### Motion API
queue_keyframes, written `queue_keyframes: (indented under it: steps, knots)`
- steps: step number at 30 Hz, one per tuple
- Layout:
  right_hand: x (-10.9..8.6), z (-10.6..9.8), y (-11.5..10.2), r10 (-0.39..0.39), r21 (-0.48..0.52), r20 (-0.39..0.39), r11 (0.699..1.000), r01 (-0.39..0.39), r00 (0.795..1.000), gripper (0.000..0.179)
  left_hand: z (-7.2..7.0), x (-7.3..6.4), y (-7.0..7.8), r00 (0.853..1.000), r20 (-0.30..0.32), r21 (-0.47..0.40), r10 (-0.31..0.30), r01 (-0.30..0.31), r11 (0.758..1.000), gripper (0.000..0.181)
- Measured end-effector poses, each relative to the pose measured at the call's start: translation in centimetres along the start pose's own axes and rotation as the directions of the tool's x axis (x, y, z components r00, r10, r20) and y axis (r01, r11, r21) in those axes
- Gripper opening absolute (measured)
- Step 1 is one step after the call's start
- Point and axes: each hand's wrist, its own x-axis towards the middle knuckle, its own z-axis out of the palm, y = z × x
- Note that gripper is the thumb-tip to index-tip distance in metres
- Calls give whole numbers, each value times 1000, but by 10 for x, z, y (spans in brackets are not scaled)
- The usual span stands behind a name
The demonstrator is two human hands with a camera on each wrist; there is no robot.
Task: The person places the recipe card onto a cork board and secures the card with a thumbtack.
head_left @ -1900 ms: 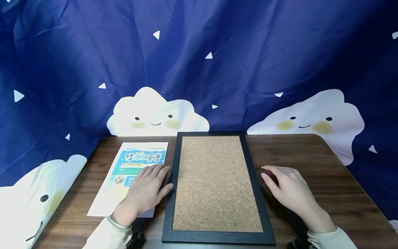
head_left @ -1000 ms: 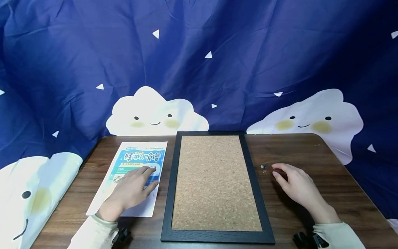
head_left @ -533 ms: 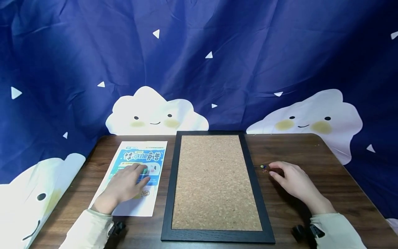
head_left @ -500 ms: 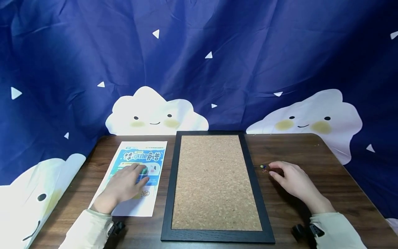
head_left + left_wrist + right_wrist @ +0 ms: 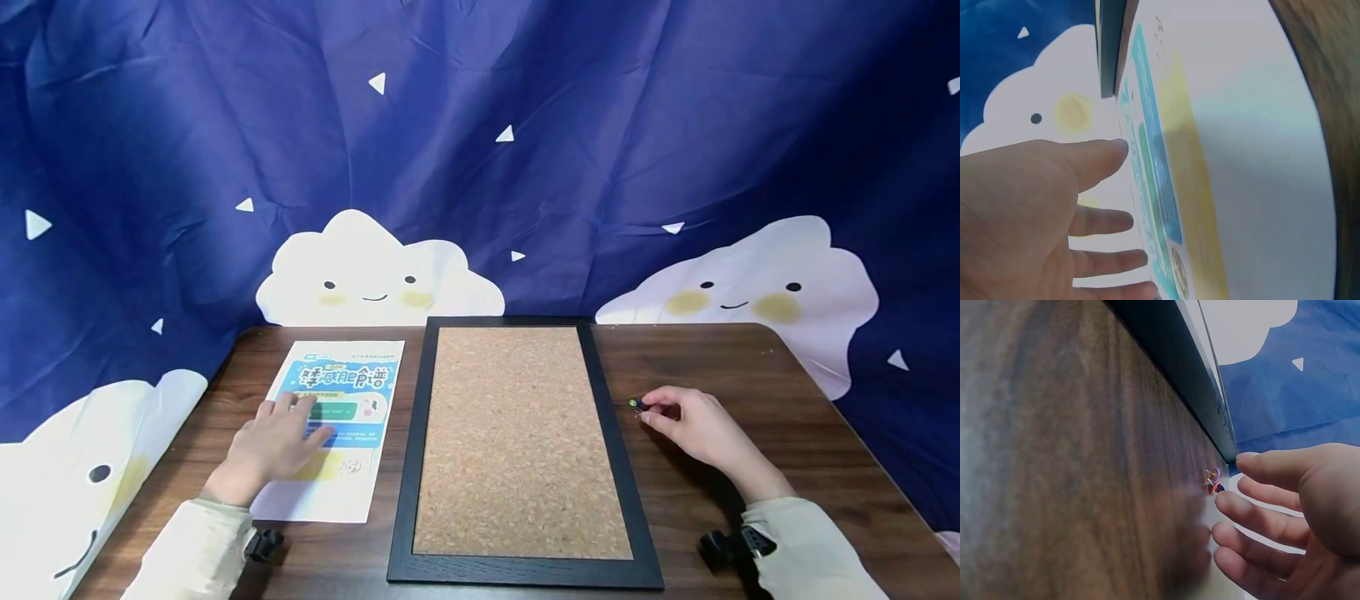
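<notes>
Tiny multicoloured pin-like pieces (image 5: 633,403), right of centre, look light and hard, best pinched singly; the right hand (image 5: 693,423) beside them, thumb and fingers parted, holds nothing visible. Lower left, the spread, empty left hand (image 5: 272,440) overlies a white printed paper sheet (image 5: 352,435), likely limp: lift by an edge.

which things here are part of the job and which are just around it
Likely part of the job:
printed sheet, nearest the left hand
small coloured pieces, at the right hand's fingertips
black-framed corkboard, between both hands

Just around it:
wooden table
cloud-print backdrop
</notes>
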Motion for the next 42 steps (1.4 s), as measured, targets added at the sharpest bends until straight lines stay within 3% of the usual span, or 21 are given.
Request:
queue_keyframes:
  steps: [5,10,25,33,42]
  knots:
    - [3,0,3,0,23,-6,1000,0,1000,20,-2,3,-9,996,58,-24,-70,72,997,84]
    - [6,3,6,-9,35,-17,999,10,1000,17,-1,3,-17,989,105,-43,-102,107,993,92]
    - [9,10,7,23,37,-17,999,-22,1000,14,-3,9,-26,986,76,-47,-150,154,987,102]
    - [8,15,10,11,33,-28,999,-10,1000,8,-3,12,-29,977,115,-87,-178,189,978,113]
    - [10,17,9,26,37,-46,999,-25,999,8,-6,15,-34,975,119,-119,-186,200,973,123]
